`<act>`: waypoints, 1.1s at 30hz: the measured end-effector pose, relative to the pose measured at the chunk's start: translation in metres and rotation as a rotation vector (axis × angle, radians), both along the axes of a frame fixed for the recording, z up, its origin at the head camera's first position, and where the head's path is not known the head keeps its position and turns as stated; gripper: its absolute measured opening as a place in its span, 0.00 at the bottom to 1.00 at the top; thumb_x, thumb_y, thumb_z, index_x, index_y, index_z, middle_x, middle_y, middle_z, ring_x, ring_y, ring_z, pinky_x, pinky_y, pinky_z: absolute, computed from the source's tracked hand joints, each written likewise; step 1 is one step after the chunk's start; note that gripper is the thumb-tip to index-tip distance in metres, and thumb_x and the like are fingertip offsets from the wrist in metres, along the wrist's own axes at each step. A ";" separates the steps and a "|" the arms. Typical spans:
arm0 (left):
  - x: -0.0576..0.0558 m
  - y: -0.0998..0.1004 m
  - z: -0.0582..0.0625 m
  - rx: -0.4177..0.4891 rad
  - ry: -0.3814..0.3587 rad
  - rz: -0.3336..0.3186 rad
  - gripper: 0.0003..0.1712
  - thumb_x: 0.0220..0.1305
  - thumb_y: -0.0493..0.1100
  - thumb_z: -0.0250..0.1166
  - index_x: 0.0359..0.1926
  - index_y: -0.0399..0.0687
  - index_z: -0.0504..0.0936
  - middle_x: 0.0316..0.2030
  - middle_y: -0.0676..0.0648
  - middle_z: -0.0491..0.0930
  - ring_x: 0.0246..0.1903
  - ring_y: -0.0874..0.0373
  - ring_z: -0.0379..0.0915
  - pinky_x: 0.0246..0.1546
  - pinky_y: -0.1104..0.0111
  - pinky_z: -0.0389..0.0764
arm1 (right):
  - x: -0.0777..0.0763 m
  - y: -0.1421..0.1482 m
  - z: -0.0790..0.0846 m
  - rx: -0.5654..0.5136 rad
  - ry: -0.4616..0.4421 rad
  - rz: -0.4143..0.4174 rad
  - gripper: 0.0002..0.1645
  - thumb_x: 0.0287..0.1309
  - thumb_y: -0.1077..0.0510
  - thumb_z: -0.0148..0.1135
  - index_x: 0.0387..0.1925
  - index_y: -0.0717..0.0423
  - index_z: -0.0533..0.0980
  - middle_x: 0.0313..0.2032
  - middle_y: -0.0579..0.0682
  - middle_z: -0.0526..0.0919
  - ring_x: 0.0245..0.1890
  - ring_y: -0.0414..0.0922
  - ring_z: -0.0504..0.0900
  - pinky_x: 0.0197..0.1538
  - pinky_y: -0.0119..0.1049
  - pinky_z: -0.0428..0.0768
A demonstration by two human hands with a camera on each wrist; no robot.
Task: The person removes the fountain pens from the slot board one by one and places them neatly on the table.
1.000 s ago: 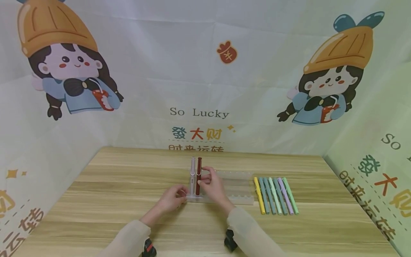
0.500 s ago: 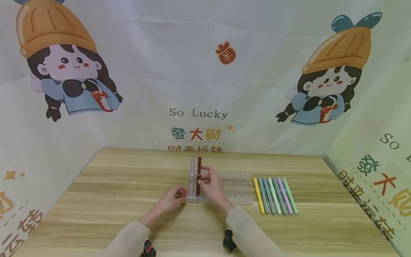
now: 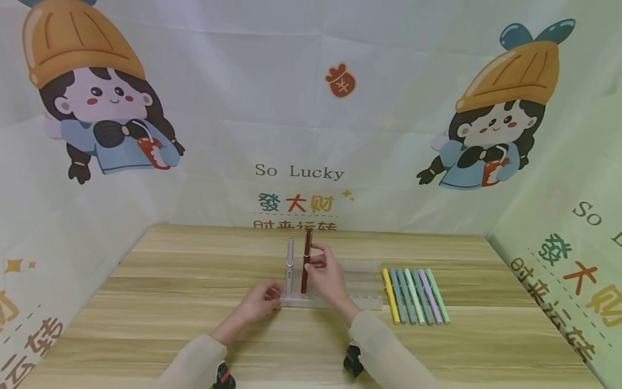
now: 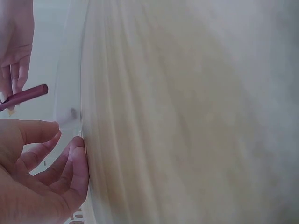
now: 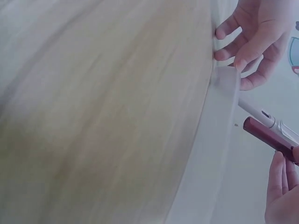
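My right hand pinches a dark red pen by its middle. In the head view the pen stands nearly upright over a clear plastic pen rack. In the right wrist view its lower end hangs free, apart from the rack's edge. At the rack's left end, my left hand holds the corner between thumb and bent fingers, as the right wrist view shows. A pale lilac pen lies across the rack's leftmost slots, just right of the left hand.
Right of the rack, several pens lie side by side on the wooden table: a yellow pen at the left, then teal, mint and purple ones, and a green pen at the right. A printed cloth hangs behind the table.
The dark red pen, earlier beside the lilac pen in the rack, has risen in my right hand and shifted slightly right. My left hand stays at the rack's corner.
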State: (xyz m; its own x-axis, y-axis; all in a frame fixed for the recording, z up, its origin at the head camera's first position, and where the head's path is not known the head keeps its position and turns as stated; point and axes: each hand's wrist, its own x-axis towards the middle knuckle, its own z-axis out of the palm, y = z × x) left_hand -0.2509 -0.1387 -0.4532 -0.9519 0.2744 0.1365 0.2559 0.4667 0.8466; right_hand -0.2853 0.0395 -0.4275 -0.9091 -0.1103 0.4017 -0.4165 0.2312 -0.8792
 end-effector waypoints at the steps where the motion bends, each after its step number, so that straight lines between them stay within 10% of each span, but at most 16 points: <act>1: 0.000 0.000 0.000 0.000 -0.002 0.001 0.07 0.53 0.27 0.57 0.35 0.32 0.72 0.28 0.40 0.73 0.24 0.54 0.70 0.17 0.70 0.72 | 0.000 0.001 0.000 -0.001 -0.010 0.005 0.26 0.49 0.71 0.57 0.52 0.61 0.65 0.32 0.57 0.78 0.34 0.50 0.77 0.36 0.36 0.77; 33: 0.001 0.001 0.001 0.002 0.018 0.004 0.06 0.53 0.27 0.57 0.34 0.31 0.72 0.26 0.41 0.72 0.23 0.54 0.70 0.16 0.71 0.71 | 0.012 0.079 0.007 0.081 -0.067 -0.062 0.26 0.47 0.69 0.59 0.51 0.55 0.69 0.30 0.52 0.77 0.31 0.48 0.77 0.29 0.36 0.78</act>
State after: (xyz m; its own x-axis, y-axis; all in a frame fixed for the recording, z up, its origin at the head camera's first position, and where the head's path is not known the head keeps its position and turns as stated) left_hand -0.2503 -0.1379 -0.4527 -0.9505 0.2699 0.1542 0.2690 0.4659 0.8430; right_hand -0.2734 0.1190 -0.4203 -0.9398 -0.0827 0.3317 -0.3400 0.3262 -0.8820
